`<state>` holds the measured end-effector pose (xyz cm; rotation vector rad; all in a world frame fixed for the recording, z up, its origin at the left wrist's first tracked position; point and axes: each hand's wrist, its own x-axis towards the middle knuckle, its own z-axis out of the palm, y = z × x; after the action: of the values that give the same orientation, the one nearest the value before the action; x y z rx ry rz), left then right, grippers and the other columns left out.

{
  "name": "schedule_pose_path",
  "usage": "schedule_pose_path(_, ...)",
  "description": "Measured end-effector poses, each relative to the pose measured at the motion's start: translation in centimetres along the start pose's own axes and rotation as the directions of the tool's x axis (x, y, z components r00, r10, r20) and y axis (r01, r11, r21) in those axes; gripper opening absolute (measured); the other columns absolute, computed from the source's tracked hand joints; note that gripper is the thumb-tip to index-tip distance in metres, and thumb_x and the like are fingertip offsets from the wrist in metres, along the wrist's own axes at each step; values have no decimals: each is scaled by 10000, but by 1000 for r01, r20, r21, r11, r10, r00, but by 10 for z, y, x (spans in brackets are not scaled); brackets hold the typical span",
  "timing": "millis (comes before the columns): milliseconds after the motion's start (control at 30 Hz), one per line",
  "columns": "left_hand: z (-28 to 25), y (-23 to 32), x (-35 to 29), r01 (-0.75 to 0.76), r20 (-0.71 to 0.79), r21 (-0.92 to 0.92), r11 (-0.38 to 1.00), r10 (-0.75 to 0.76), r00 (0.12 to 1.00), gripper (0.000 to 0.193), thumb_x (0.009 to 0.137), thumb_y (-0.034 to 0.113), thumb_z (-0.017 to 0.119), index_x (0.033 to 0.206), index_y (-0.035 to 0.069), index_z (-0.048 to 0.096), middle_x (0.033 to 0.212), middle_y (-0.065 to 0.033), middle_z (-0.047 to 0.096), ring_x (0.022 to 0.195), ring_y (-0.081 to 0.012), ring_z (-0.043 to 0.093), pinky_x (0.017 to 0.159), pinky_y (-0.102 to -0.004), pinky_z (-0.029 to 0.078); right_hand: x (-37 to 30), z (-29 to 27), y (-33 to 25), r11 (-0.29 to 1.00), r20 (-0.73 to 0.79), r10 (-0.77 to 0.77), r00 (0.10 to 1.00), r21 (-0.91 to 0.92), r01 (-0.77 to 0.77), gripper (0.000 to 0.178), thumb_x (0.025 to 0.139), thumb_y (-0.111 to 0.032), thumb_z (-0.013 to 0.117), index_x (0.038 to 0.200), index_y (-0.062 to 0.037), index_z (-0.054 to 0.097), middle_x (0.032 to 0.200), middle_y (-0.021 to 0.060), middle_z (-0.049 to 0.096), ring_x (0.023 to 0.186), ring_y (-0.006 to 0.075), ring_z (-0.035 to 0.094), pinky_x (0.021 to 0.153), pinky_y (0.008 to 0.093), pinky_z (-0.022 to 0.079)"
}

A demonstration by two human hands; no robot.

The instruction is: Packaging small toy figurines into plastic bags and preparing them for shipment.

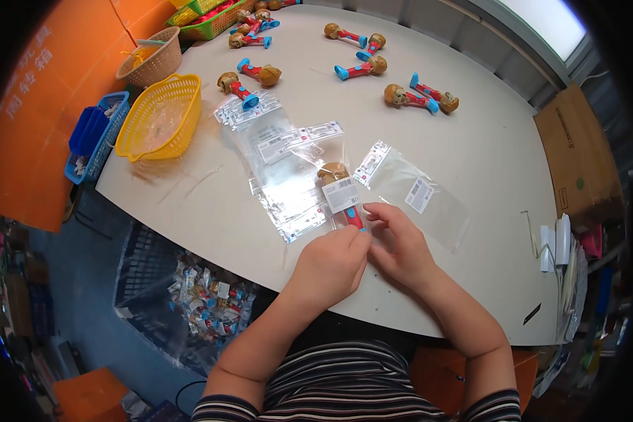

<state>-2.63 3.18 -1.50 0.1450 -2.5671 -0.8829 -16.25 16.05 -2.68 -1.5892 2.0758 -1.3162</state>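
In front of me lies a small toy (352,216) with a brown head, red stem and blue base, inside a clear plastic bag (337,153) with a white label (341,195). My left hand (333,266) is closed in a pinch on the bag's near end, by the toy's base. Curled at the same end, my right hand (401,247) holds the bag's right side between thumb and forefinger; the exact grip is partly hidden. Beneath and left of it spreads a stack of flat clear bags (264,151). Another flat labelled bag (429,193) lies right of my hands.
Several loose toys (362,68) lie across the table's far side. At the left are a yellow basket (194,105), a beige basket (179,49) and a blue basket (69,169). A cardboard box (580,158) stands right. Below the left edge, a dark crate (123,274) holds bagged toys.
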Motion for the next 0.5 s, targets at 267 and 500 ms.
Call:
schedule_pose_path(267,-2,2,2,32,-101,-12,999,-33,994,113,825,36,679,921,31,620,825,-125,624,723,-307,642,628,-373,517,-4,-5,-21,975,-106,-89,990,-214,65,478,730,-2,791,1152,-26,566,1240,178,590,1059,336,621,890,370,524)
schedule_pose_path(500,5,6,6,103,-287,-130,986,-136,948,114,848,10,680,958,14,652,845,-115,663,675,-228,679,602,-308,540,-13,-1,-27,910,-249,-127,960,-415,13,245,713,-83,824,894,-28,668,1236,180,567,1057,359,572,860,394,496)
